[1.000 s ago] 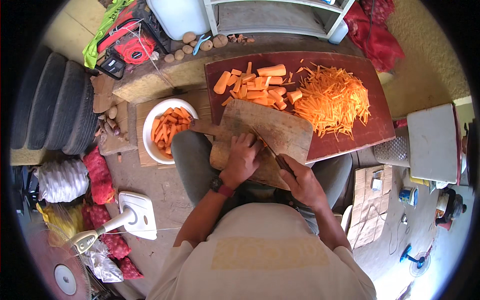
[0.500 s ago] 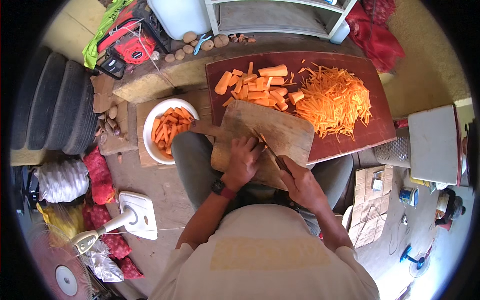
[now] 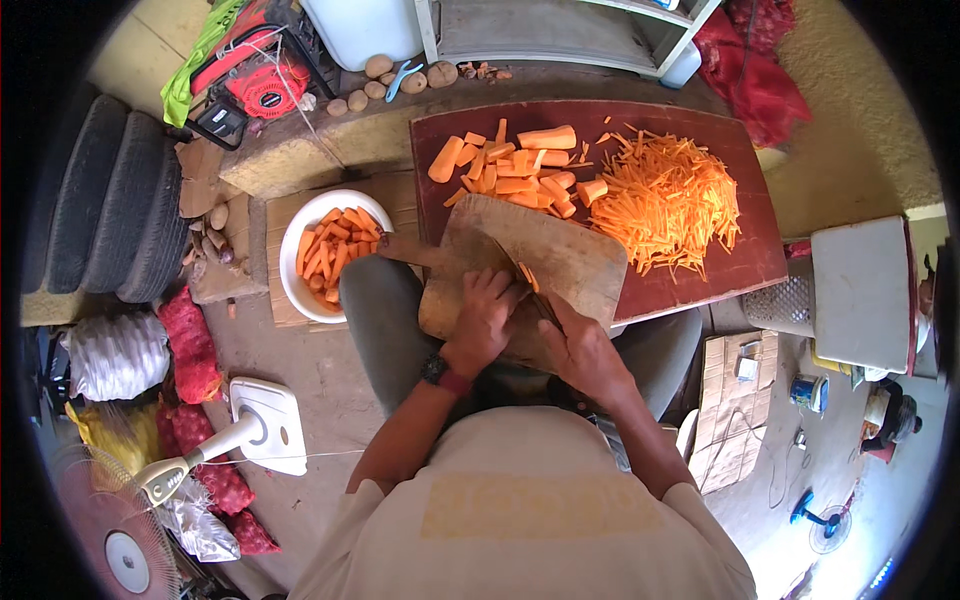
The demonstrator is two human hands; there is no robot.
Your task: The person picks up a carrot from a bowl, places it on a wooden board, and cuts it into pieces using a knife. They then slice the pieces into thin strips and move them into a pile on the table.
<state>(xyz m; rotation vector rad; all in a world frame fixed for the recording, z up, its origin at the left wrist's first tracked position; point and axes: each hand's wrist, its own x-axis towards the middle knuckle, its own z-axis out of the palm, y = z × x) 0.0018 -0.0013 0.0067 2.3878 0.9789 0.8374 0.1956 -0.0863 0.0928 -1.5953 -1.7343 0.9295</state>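
A wooden cutting board [image 3: 585,262] with a handle lies across my lap, its far edge against a dark red table [image 3: 745,255]. My right hand [image 3: 585,352] is closed around the handle of a knife [image 3: 544,304], whose blade points away over the board. A few orange carrot slivers [image 3: 529,277] show along the blade. My left hand [image 3: 487,312] presses on the board just left of the knife, fingers curled; whatever lies beneath them is hidden. Past the board are thick carrot chunks [image 3: 515,185] and, to their right, a big heap of shredded carrot [image 3: 675,205].
Left of my knee, a white bowl [image 3: 291,250] holds carrot pieces. A standing fan [image 3: 265,425], red mesh sacks [image 3: 195,345], tyres [image 3: 110,215] and a red generator [image 3: 265,85] are on the left. Potatoes [image 3: 440,75] line a ledge beneath a shelf [image 3: 540,40]. Cardboard [image 3: 735,415] lies to the right.
My right hand and the knife have shifted slightly left, closer to my left hand, and the blade has turned. My left hand stays nearly in place on the board.
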